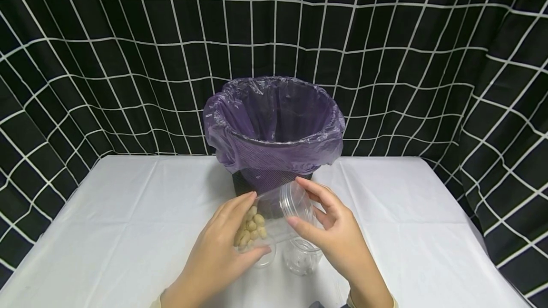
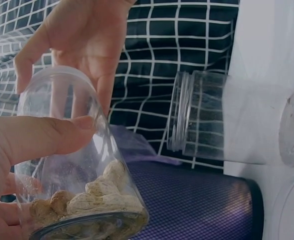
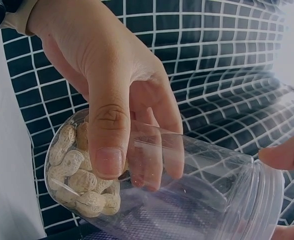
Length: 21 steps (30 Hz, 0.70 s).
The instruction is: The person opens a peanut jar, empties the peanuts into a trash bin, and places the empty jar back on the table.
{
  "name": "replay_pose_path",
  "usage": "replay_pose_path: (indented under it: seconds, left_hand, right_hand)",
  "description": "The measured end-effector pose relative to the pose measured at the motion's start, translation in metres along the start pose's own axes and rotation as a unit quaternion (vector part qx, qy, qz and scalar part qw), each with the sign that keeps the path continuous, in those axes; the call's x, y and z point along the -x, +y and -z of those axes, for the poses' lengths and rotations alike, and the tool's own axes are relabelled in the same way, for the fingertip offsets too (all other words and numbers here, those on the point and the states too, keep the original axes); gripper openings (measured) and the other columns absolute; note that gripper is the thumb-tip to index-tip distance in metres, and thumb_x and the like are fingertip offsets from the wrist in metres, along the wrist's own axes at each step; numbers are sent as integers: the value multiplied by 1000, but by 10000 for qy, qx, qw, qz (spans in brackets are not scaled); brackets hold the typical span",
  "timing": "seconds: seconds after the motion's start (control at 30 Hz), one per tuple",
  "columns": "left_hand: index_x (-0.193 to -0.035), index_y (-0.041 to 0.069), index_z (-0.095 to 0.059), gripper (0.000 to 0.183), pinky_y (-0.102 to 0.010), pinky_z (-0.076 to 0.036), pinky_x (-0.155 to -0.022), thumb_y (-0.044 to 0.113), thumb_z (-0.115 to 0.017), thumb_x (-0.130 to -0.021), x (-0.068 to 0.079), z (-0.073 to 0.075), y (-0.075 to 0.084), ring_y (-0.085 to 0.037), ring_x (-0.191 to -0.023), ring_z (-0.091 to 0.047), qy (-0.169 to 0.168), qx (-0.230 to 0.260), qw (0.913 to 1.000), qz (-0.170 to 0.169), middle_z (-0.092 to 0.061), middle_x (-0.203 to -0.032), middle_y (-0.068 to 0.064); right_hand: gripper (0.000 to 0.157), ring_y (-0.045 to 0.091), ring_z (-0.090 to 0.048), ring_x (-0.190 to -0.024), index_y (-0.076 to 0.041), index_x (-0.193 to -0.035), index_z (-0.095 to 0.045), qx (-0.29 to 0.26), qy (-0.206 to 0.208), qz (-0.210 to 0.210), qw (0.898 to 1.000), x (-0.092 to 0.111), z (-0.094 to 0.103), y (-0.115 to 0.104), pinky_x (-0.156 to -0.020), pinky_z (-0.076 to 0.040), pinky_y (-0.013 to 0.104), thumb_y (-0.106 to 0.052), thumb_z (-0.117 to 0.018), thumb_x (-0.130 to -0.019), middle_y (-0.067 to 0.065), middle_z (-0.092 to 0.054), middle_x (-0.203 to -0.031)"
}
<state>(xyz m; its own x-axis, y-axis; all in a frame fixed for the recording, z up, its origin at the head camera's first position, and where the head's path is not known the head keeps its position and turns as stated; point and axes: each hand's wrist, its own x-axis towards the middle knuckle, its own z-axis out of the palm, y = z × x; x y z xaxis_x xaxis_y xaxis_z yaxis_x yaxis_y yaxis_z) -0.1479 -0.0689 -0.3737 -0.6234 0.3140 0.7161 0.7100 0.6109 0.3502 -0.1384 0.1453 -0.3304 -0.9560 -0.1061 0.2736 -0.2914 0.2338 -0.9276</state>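
Note:
A clear plastic jar (image 1: 274, 220) is held tilted above the table, its lid end raised toward the right. Unshelled peanuts (image 3: 82, 185) lie gathered at its lower end. My left hand (image 1: 214, 246) grips that end, with the thumb (image 2: 62, 134) across the near side and fingers behind. At the other end my right hand (image 1: 338, 227) holds the translucent lid (image 1: 301, 198) between thumb and fingers; the lid is at the jar's mouth. Behind the held jar, a second clear jar (image 2: 207, 117) stands upright on the table, with a round clear disc (image 1: 266, 259) beside it.
A dark mesh bin (image 2: 197, 205) with a purple plastic bag (image 1: 278, 156) folded over its rim stands just beyond my hands. White cloth (image 1: 128, 232) covers the table. Black curtain (image 1: 150, 61) with a white grid surrounds the back and sides.

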Motion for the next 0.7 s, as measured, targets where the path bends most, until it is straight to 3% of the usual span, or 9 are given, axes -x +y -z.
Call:
replay_pose_path:
  seconds: [0.27,0.4,0.53,0.7]
  left_hand:
    - [-139,5,-53,91,-41,-54,-100,22,-95,-60,0,1,0,-24,-120,-61,-21,-29,10000,12,-61,-134,-9]
    - [-138,5,-53,91,-41,-54,-99,21,-95,-59,0,1,1,-24,-120,-61,8,-49,10000,9,-61,-133,-9]
    - [-138,4,-53,91,-41,-54,-99,20,-95,-59,0,1,0,-24,-119,-61,40,-52,10000,-18,-61,-133,-9]
    - [-138,5,-53,92,-41,-54,-99,20,-95,-59,0,1,0,-24,-119,-61,66,-57,9999,-62,-61,-133,-9]
  right_hand:
    - [60,14,-47,-132,-15,-141,-54,-71,-72,161,9998,0,0,0,-116,-39,46,-7,-75,-86,0,-52,-145]
    - [63,17,-47,-131,-15,-142,-53,20,51,-66,10000,0,-1,0,-116,-41,47,-11,-78,-84,1,-52,-145]
    - [63,17,-49,-126,-15,-141,-54,116,174,-355,9991,0,-2,-1,-112,-46,37,-15,-79,-83,1,-56,-142]
    - [59,16,-50,-125,-15,-138,-57,147,178,-423,9988,-1,-1,-1,-110,-47,36,-16,-79,-84,0,-60,-138]
